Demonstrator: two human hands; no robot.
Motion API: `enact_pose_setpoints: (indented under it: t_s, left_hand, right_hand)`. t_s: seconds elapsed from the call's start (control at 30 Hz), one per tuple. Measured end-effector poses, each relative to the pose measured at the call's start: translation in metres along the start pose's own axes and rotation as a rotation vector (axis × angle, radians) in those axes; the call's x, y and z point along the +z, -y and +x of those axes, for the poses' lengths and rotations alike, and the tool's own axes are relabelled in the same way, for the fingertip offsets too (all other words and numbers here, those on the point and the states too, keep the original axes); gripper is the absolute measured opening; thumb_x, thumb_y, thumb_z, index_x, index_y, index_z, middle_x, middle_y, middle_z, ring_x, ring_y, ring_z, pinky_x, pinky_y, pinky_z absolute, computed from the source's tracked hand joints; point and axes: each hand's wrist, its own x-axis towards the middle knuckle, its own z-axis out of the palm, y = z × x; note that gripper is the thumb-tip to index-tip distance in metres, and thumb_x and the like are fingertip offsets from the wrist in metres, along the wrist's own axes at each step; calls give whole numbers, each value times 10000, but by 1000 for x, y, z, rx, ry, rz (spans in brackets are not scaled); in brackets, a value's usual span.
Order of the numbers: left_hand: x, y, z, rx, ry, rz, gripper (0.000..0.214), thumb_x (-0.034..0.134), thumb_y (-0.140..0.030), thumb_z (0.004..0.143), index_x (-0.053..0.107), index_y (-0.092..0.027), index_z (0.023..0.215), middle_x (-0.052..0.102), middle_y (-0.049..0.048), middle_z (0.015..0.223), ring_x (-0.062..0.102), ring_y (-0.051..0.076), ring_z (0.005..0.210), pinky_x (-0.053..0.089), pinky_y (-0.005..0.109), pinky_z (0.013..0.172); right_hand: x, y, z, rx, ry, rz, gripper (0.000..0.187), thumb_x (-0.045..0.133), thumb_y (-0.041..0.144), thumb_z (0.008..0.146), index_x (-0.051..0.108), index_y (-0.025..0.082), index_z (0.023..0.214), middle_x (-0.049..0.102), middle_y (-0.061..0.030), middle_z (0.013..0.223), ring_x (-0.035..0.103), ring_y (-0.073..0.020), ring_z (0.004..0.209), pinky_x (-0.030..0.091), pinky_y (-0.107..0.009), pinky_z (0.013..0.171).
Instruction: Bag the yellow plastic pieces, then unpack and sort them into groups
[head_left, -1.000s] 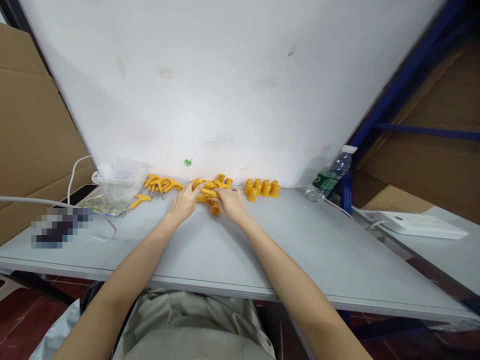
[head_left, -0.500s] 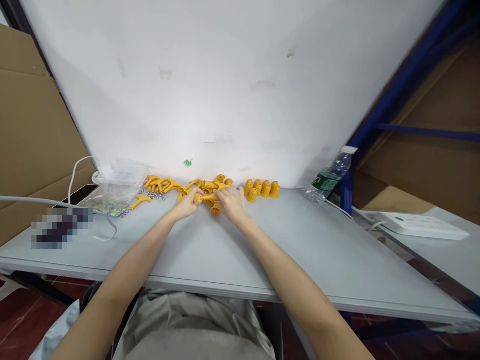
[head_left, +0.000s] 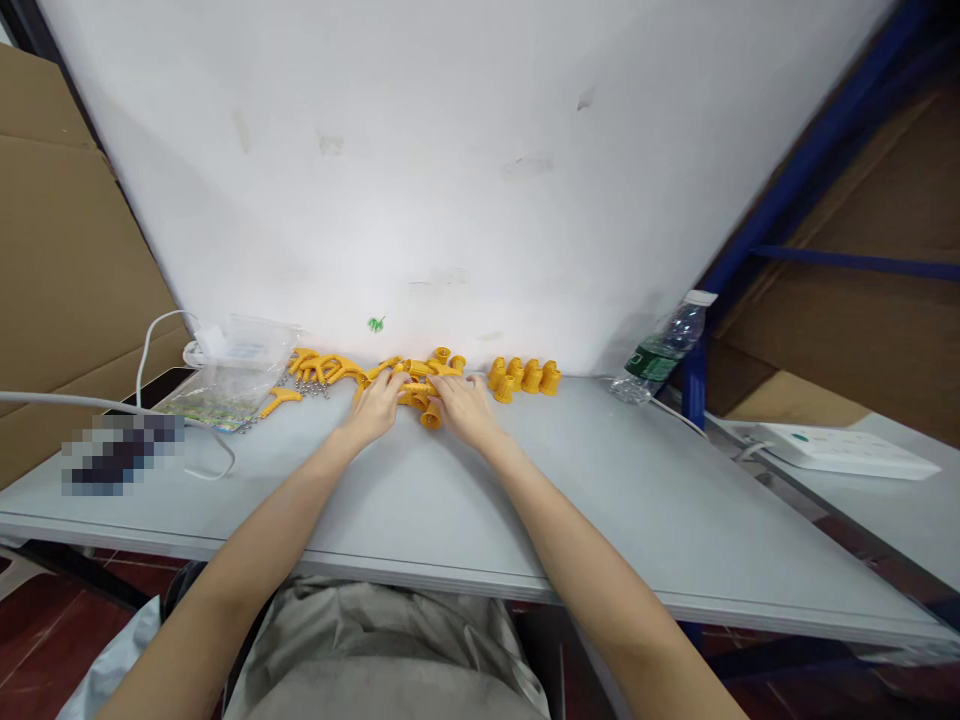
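Between my two hands is a ribbed yellow plastic piece (head_left: 417, 388), its ends covered by my fingers. My left hand (head_left: 376, 408) is closed round its left end. At the other end, my right hand (head_left: 461, 405) grips it with bent fingers. Loose yellow plastic parts lie right behind and below the hands, among them a cup-shaped part (head_left: 430, 417) and another cup (head_left: 442, 354) at the back. Left of my left hand is a pile of yellow T-shaped handles (head_left: 326, 368) with metal shafts. One separate T-shaped handle (head_left: 282, 399) lies nearer to me.
Several yellow cup-shaped parts (head_left: 531, 377) stand right of my hands. A plastic bottle (head_left: 664, 350) leans against the white panel (head_left: 480, 180). A clear bag (head_left: 247, 365), a white cable (head_left: 142, 350) and a blurred-out object (head_left: 124, 455) lie left. A white power strip (head_left: 847, 450) sits far right.
My left hand has rolled over, its fingers now further over the piece. The held piece has risen slightly and more of it is covered. The loose parts look unmoved.
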Motion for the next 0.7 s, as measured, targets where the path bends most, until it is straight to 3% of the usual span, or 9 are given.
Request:
enact_pose_setpoints:
  t_s: [0.13, 0.3, 0.43, 0.53, 0.63, 0.7]
  left_hand:
    - [-3, 0, -1, 1, -16, 129, 340, 344, -146, 923, 520, -183, 1211, 562, 130, 1144, 576, 230, 1043, 488, 403, 907]
    - [-3, -6, 4, -76, -26, -172, 234, 451, -107, 873, 514, -188, 1083, 604, 90, 1104, 601, 189, 948, 495, 357, 863]
    - [-3, -12, 8, -428, 228, -674, 143, 569, -213, 861, 492, -199, 980, 575, -19, 728, 496, 91, 519, 459, 247, 549]
    - [-10, -13, 10, -651, 354, -976, 191, 652, -264, 817, 488, -196, 886, 505, -62, 602, 359, 42, 397, 320, 180, 413]
    - [-18, -8, 12, -791, 331, -1115, 226, 676, -241, 787, 455, -192, 788, 474, -76, 549, 283, 11, 357, 208, 148, 374]
    - [-22, -4, 14, -832, 230, -1220, 236, 666, -219, 783, 432, -192, 759, 469, -78, 536, 268, 3, 349, 183, 142, 371]
  right_hand:
    - [-2, 4, 4, 44, -6, -19, 276, 415, 170, 941, 616, 148, 1127, 699, -150, 1075, 564, -270, 1009, 252, -402, 897]
    - [-8, 8, 6, 87, -38, -60, 270, 395, 93, 925, 635, 177, 1013, 696, -114, 1038, 545, -249, 1000, 233, -428, 929]
    - [-9, 9, 4, 106, -82, -120, 289, 383, 62, 906, 621, 206, 984, 667, -105, 1090, 523, -254, 1038, 228, -443, 951]
    - [-9, 0, 3, 167, -157, -147, 275, 373, 64, 894, 600, 198, 972, 657, -122, 1077, 509, -263, 1038, 235, -446, 949]
    - [-10, -26, 0, 341, -261, -136, 216, 394, 105, 881, 584, 180, 951, 638, -144, 1053, 500, -276, 1007, 269, -444, 918]
    - [-10, -50, -7, 512, -333, -99, 157, 445, 186, 873, 579, 169, 953, 613, -159, 1070, 494, -288, 997, 301, -438, 877]
